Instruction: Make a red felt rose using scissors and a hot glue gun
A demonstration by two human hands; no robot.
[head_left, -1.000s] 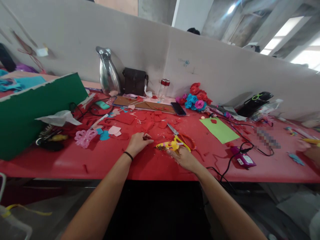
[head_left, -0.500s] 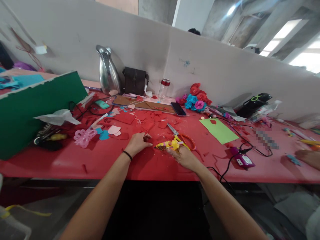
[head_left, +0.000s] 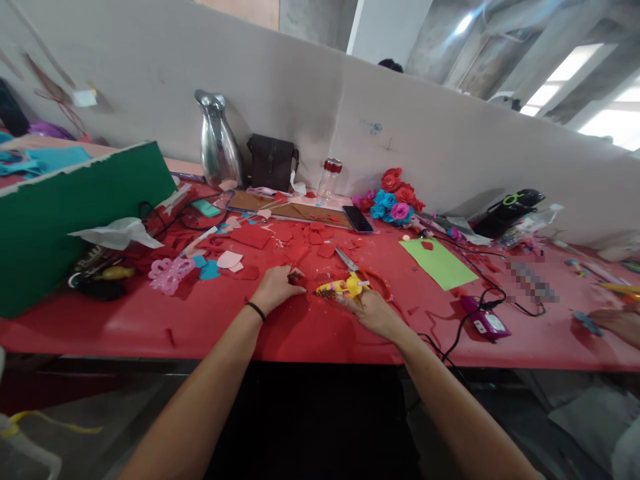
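My right hand [head_left: 374, 312] is closed around a small yellow hot glue gun [head_left: 345, 287], with a pale glue stick poking out of its back end. The gun's nozzle points left, a short way from the fingertips of my left hand [head_left: 277, 288]. The left fingers are bent together low over the table, beside some red paper; what they pinch, if anything, blends into the red surface. Scissors [head_left: 346, 259] with orange-and-yellow handles lie just beyond the glue gun. Cut red paper pieces [head_left: 315, 235] are scattered ahead of both hands.
On the red table [head_left: 210, 333] are pink petals [head_left: 230, 260], a pink plastic ornament [head_left: 171, 275], a phone [head_left: 358, 219], a paper flower bunch [head_left: 395, 197], green paper [head_left: 440, 263] and a purple power socket [head_left: 485, 319] with cords. A green board [head_left: 90, 227] stands left. Another person's hand [head_left: 617, 323] works far right.
The glue gun has shifted slightly to the right with my right hand. My left hand has stayed almost in place. The other person's hand has moved a little, reaching the small blue piece.
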